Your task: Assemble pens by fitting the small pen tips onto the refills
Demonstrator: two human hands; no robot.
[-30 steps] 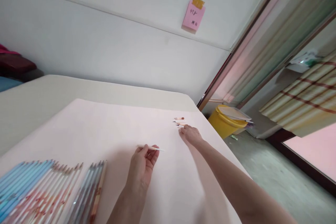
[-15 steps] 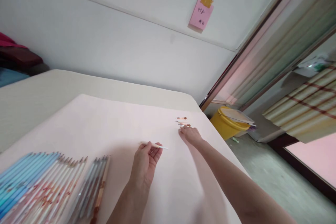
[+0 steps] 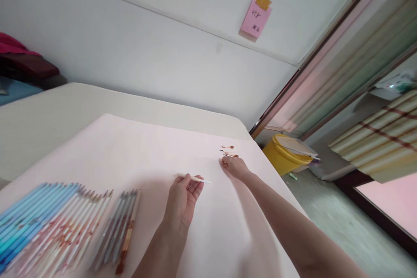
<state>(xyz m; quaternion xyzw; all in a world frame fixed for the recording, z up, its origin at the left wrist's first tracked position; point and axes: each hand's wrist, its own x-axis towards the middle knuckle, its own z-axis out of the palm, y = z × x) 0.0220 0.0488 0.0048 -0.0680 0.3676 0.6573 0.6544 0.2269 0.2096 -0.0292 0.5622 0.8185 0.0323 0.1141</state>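
Note:
My left hand (image 3: 184, 197) pinches a slim white pen (image 3: 192, 178) above the pink sheet. A thin pale blue rod sticks out of its right end. At the right, my right hand (image 3: 235, 166) rests low over the sheet with its fingers curled together; what they hold, if anything, is hidden. Just beyond those fingertips lie several small pen parts, among them a brown-ended piece (image 3: 227, 147) and a thin piece with a dark tip (image 3: 224, 151). To the left, blue pencils (image 3: 35, 208), white and red patterned pencils (image 3: 71, 230) and grey pencils (image 3: 117, 221) lie in rows.
The pink sheet (image 3: 146, 143) covers part of a cream table (image 3: 156, 104) against a white wall. A pink note (image 3: 256, 18) is taped there. A yellow bin (image 3: 282, 156) stands on the floor past the table's right edge, near a checked curtain (image 3: 384, 126).
My right hand has shifted slightly left and down from the small pen parts. The left hand still holds the white pen. The whole view has moved a little.

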